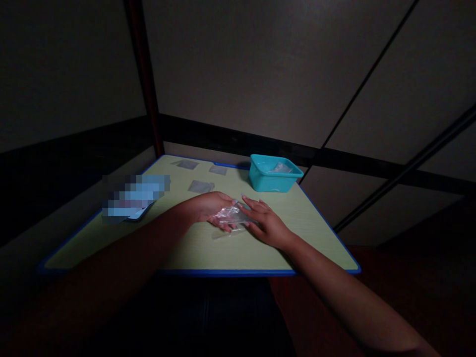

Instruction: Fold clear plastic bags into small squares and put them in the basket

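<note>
My left hand (pixel 216 209) holds a clear, crinkled plastic bag (pixel 233 214) above the middle of the table, its thumb over the bag and its fingers beneath. My right hand (pixel 266 221) touches the bag from the right, with its fingers spread and stretched toward the left hand. Part of the clear plastic hangs below the hands, over the table top. Whether anything is inside the bag cannot be made out.
On the light yellow table (pixel 223 258), edged in blue, lie a flat grey packet (pixel 201 186) and two others (pixel 188 164) (pixel 218 170) behind it. A turquoise basket (pixel 274 182) with clear plastic inside stands at back right. A blurred-out device (pixel 139 198) lies left.
</note>
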`<state>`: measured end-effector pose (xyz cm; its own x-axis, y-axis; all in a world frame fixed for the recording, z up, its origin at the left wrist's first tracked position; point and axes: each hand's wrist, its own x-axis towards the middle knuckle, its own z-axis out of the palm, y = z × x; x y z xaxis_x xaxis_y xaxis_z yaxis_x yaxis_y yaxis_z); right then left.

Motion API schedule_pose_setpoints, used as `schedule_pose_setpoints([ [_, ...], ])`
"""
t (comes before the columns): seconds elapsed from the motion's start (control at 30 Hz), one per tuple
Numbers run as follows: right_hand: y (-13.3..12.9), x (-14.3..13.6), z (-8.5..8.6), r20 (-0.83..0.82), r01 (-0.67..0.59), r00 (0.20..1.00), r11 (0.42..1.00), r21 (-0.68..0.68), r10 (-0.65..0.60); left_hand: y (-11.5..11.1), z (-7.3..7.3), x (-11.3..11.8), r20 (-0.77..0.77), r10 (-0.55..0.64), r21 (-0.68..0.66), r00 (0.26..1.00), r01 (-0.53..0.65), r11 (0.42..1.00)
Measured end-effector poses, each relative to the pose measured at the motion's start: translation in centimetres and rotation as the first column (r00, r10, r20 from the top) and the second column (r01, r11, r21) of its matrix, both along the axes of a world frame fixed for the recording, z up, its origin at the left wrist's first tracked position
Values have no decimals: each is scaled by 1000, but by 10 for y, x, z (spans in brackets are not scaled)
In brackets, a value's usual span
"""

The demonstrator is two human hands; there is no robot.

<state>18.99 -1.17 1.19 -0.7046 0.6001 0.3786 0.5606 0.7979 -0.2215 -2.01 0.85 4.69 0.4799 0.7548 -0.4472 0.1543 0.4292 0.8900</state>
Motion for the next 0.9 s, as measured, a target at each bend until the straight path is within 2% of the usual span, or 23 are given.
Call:
schedule_pose_setpoints([
  [0.17, -1, -2, 2, -145, -39, 988, 990, 132, 58, 2, -1, -1, -46, -29, -30, 999, 28, 999],
  [0.37, 0, -2, -1, -181, -39, 980, 966, 254, 87, 6, -5, -1, -106, -95, -43, 990, 91, 995],
  [0.5, 1, -2, -2, -188, -46, 978, 969, 241, 93, 8, -9, -2, -130, -114, -24, 985, 112, 993],
  [0.73, 0, -3, -1, -176, -23, 983, 985, 168, 53, 4, -13, -1, -193, -219, 10, 956, 226, 974],
  [0.8, 0, -3, -1, -153, 9, 988, 991, 137, 12, 3, -12, 0, -192, -216, 20, 957, 224, 974],
  [0.9, 1, -1, -2, -93, 87, 993, 992, 93, -78, 3, -10, 0, -171, -154, 28, 973, 161, 986],
])
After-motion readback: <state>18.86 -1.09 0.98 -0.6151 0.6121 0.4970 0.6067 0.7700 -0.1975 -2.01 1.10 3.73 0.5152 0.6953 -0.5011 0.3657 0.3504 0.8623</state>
